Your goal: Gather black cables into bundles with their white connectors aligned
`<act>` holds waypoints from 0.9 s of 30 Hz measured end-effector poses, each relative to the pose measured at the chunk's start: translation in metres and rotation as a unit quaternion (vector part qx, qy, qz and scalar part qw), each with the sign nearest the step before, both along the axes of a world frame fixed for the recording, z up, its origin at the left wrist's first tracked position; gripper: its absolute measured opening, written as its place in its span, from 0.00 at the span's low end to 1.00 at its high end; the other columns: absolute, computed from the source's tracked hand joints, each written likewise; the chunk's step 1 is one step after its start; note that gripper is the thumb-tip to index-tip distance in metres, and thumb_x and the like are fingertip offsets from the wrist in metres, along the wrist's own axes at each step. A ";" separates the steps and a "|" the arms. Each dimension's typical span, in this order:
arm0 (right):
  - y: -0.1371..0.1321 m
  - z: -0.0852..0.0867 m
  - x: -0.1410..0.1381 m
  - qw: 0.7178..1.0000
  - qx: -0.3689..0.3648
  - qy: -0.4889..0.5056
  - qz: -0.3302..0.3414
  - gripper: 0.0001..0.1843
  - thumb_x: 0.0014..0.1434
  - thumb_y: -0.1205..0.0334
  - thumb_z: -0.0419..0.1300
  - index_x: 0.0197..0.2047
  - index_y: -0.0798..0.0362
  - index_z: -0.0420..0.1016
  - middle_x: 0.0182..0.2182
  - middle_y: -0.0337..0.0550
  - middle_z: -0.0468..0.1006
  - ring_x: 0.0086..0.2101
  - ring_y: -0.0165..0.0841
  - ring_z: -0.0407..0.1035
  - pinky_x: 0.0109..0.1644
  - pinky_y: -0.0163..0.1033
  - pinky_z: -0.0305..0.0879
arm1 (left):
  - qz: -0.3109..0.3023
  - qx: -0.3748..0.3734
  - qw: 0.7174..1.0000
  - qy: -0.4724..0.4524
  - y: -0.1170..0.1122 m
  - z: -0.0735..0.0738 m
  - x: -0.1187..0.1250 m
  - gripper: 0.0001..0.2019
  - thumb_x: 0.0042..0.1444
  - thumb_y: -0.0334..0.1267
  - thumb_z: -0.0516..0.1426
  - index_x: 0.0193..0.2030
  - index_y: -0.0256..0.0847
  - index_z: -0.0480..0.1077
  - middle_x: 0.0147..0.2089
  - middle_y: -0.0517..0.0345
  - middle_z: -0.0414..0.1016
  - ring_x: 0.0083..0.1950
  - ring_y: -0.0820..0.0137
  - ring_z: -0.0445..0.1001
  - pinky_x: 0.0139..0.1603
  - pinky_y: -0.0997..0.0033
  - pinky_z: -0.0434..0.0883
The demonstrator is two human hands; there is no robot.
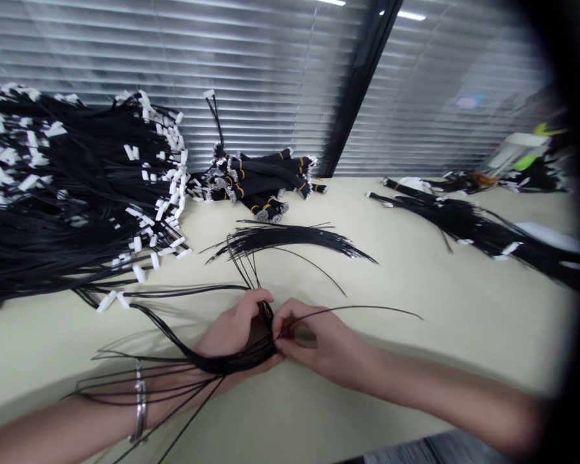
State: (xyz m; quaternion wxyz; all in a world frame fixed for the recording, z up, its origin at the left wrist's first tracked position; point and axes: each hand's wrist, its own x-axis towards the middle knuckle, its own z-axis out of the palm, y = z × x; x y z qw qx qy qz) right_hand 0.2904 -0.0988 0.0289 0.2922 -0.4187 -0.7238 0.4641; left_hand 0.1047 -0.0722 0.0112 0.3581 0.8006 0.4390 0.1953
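My left hand [236, 328] is closed around a bundle of thin black wires [217, 362], which bends through the palm. Loose wire ends fan out over the left wrist and rise above the thumb. Two white connectors [115, 301] sit on wires running left from this hand. My right hand [314, 338] pinches a single black wire [362, 308] between thumb and finger, touching the bundle's bend; one end of that wire sticks out to the right. Just beyond both hands, a flat bunch of loose black wires [294, 240] lies on the table.
A big heap of black cables with white connectors [77, 167] fills the left side. Taped black wire bundles [265, 177] are stacked at the back by the window blinds [251, 71]. More cables [473, 225] lie along the right of the pale table [391, 270], near a clear container [517, 151].
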 end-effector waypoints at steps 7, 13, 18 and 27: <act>0.041 0.021 0.002 0.978 -0.076 0.172 -0.092 0.08 0.59 0.59 0.55 0.40 0.54 0.62 0.29 0.36 0.67 0.26 0.24 0.64 0.31 0.31 0.62 | -0.077 0.070 0.994 0.012 0.007 0.000 0.000 0.15 0.45 0.41 0.58 0.42 0.46 0.67 0.37 0.58 0.70 0.38 0.63 0.70 0.40 0.67 0.68; 0.076 0.053 -0.001 0.981 0.160 -0.106 0.030 0.14 0.61 0.67 0.51 0.50 0.52 0.66 0.47 0.44 0.70 0.39 0.30 0.69 0.44 0.36 0.64 | -0.105 0.091 0.989 0.043 0.006 0.004 0.001 0.13 0.48 0.41 0.56 0.41 0.44 0.69 0.37 0.57 0.68 0.39 0.64 0.67 0.40 0.69 0.65; 0.073 0.052 0.042 0.837 0.253 -0.478 -0.085 0.09 0.59 0.60 0.54 0.36 0.56 0.71 0.35 0.49 0.74 0.39 0.43 0.68 0.39 0.44 0.62 | -0.086 0.058 0.993 0.055 0.004 0.009 0.000 0.14 0.45 0.40 0.58 0.41 0.44 0.67 0.39 0.59 0.69 0.40 0.65 0.68 0.41 0.69 0.65; 0.057 0.024 0.089 0.882 0.132 -0.446 -0.078 0.07 0.58 0.69 0.50 0.32 0.56 0.68 0.29 0.47 0.73 0.32 0.37 0.68 0.33 0.39 0.60 | -0.070 -0.002 0.996 0.056 0.004 0.017 0.000 0.17 0.44 0.42 0.58 0.42 0.46 0.64 0.42 0.60 0.69 0.44 0.65 0.68 0.46 0.67 0.65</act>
